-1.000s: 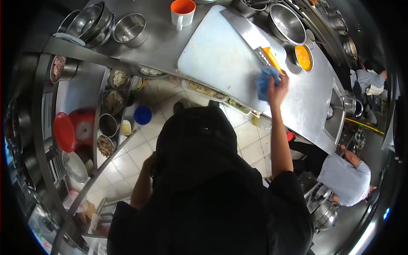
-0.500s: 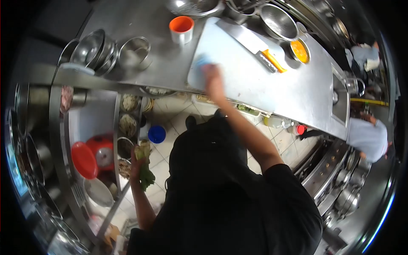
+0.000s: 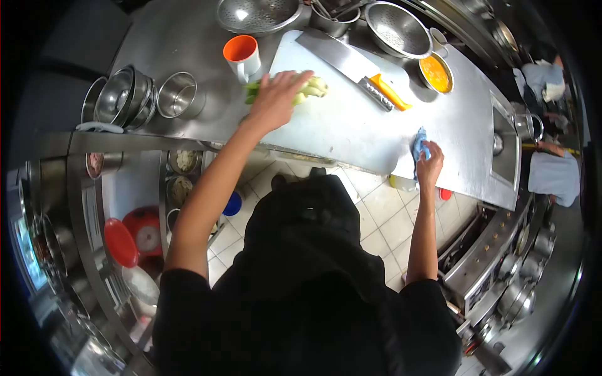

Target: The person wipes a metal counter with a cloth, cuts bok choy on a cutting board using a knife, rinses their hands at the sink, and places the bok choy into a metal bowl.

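Observation:
My left hand (image 3: 276, 103) is closed over a leafy green vegetable with pale stalks (image 3: 315, 86), at the left end of the white cutting board (image 3: 351, 128). The hand hides the middle of the vegetable. My right hand (image 3: 430, 164) grips a crumpled blue cloth (image 3: 419, 143) on the steel counter, just past the board's right end. Along the board's far side lie a wide-bladed cleaver (image 3: 335, 55) and a knife with a yellow handle (image 3: 390, 93). A white mug with an orange inside (image 3: 242, 56) stands beyond my left hand.
Steel colanders (image 3: 398, 30) and a bowl of orange food (image 3: 436, 73) stand at the back. Stacked steel bowls (image 3: 119, 97) and a steel pot (image 3: 178, 95) are at left. A sink (image 3: 505, 141) is at right. Another person (image 3: 554, 178) stands beyond the right side.
My left hand has brought the vegetable up from beside the lower shelf onto the board. My right hand has moved the blue cloth from the board's left end to the counter at right.

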`<state>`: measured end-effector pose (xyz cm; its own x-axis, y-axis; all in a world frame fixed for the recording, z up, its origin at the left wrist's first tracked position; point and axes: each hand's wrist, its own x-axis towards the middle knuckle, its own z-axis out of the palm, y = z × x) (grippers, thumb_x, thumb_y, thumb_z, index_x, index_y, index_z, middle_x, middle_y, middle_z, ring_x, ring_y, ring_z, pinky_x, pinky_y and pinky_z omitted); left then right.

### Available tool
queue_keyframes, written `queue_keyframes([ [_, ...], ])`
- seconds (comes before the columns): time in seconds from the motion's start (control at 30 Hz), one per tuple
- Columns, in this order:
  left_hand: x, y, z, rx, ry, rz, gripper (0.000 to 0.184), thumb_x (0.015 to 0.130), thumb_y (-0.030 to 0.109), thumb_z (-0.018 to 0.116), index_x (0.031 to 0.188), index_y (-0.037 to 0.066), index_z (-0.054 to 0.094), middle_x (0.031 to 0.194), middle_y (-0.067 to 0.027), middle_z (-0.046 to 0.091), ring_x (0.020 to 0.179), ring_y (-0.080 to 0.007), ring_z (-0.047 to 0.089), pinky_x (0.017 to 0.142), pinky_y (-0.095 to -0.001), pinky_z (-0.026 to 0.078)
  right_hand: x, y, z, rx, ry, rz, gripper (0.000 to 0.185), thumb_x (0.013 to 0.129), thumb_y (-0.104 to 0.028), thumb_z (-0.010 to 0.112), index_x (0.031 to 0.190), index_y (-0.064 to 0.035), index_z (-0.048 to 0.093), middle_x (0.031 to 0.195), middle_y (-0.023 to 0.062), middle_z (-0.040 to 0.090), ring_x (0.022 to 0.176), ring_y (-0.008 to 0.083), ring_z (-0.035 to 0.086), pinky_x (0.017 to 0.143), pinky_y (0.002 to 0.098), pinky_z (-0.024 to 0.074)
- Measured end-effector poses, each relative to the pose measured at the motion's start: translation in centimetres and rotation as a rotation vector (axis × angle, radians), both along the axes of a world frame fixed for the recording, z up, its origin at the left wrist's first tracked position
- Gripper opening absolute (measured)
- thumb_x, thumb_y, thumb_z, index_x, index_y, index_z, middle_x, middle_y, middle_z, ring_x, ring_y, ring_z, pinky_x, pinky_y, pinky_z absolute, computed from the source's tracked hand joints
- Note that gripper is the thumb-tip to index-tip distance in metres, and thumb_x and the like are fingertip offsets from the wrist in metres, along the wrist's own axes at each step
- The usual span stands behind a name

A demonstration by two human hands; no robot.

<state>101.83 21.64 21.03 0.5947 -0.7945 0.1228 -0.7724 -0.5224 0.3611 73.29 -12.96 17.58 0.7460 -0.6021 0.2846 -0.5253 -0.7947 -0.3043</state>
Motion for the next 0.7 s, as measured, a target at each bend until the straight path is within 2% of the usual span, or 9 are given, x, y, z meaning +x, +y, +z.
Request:
queue_keyframes([
  [0.03,-0.2,-1.0,-1.3,0.015,0.000,0.021,0.084,0.071,0.004,0.070,0.144,0.023,0.032,0.138,-0.0142,0.044,0.131,-0.0291,0.039,0.106,-0.0558,0.028,1.6,0.0,0.2,-0.061,-0.091,0.056,0.032,0.076,0.003,0.060,0.106,-0.0051,0.066,0.111,0.0170,0.062,0.109,0.0352,0.055,0.095,0.0418,0.0439],
  [0.1,-1.0,-2.6,-2.8,0.071,-0.046,0.093,0.081,0.072,0.009,0.073,0.142,0.023,0.036,0.144,-0.0122,0.033,0.137,-0.0309,0.030,0.107,-0.0629,0.022,6.6,0.1,2.2,0.155,-0.146,0.177,0.029,0.079,0.002,0.059,0.107,-0.0042,0.064,0.112,0.0166,0.061,0.107,0.0348,0.056,0.093,0.0411,0.0444],
  [0.13,-1.3,-2.6,-1.9,0.079,-0.038,0.085,0.084,0.072,0.011,0.075,0.144,0.023,0.034,0.150,-0.0117,0.022,0.140,-0.0323,0.024,0.108,-0.0656,0.018,9.1,-0.2,2.6,0.179,-0.154,0.292,0.030,0.080,0.001,0.058,0.109,-0.0047,0.063,0.112,0.0165,0.061,0.106,0.0354,0.056,0.092,0.0404,0.0446],
  [0.17,-1.8,-2.7,-1.3,0.099,-0.034,0.090,0.084,0.072,0.011,0.075,0.144,0.023,0.034,0.150,-0.0117,0.022,0.140,-0.0323,0.024,0.108,-0.0656,0.018,11.6,-0.8,2.5,0.183,-0.156,0.387,0.031,0.080,0.000,0.059,0.110,-0.0058,0.062,0.111,0.0161,0.060,0.107,0.0355,0.056,0.092,0.0395,0.0447],
  [0.27,-3.0,-2.3,-0.5,-0.022,-0.066,0.237,0.081,0.073,0.011,0.074,0.143,0.021,0.035,0.143,-0.0129,0.035,0.137,-0.0306,0.030,0.110,-0.0619,0.016,17.0,-2.9,1.1,0.323,-0.032,0.539,0.042,0.077,-0.003,0.068,0.117,-0.0078,0.060,0.113,0.0148,0.059,0.099,0.0310,0.059,0.087,0.0366,0.0475],
  [0.43,-3.2,-2.2,-2.0,-0.101,-0.052,0.367,0.061,0.074,0.010,0.074,0.129,0.012,0.048,0.116,-0.0076,0.056,0.117,-0.0270,0.049,0.100,-0.0471,0.033,18.5,-3.8,1.8,0.527,0.112,0.640,0.067,0.075,-0.001,0.070,0.134,-0.0156,0.044,0.107,0.0175,0.054,0.080,0.0247,0.057,0.080,0.0335,0.0507],
  [0.57,-1.9,-3.6,-1.6,-0.131,-0.058,0.401,0.047,0.073,0.008,0.073,0.117,0.011,0.055,0.109,-0.0069,0.056,0.107,-0.0285,0.052,0.091,-0.0421,0.037,14.9,-7.5,-0.1,0.385,0.147,0.615,0.065,0.070,0.009,0.059,0.129,-0.0149,0.046,0.115,0.0209,0.055,0.094,0.0356,0.060,0.080,0.0407,0.0491],
  [0.6,-1.5,-3.9,-1.3,-0.165,-0.050,0.401,0.044,0.072,0.006,0.072,0.114,0.010,0.057,0.108,-0.0073,0.056,0.104,-0.0290,0.053,0.089,-0.0417,0.038,13.2,-7.9,0.8,0.344,0.132,0.581,0.065,0.068,0.010,0.054,0.128,-0.0161,0.046,0.113,0.0223,0.058,0.098,0.0430,0.058,0.080,0.0470,0.0476],
  [0.7,-1.5,-4.9,1.9,-0.254,-0.013,0.341,0.041,0.072,0.003,0.071,0.110,0.010,0.058,0.107,-0.0079,0.056,0.102,-0.0299,0.054,0.087,-0.0409,0.040,6.0,-7.9,3.9,0.219,0.203,0.251,0.061,0.069,0.007,0.054,0.124,-0.0178,0.047,0.098,0.0219,0.064,0.093,0.0425,0.061,0.074,0.0481,0.0475],
])
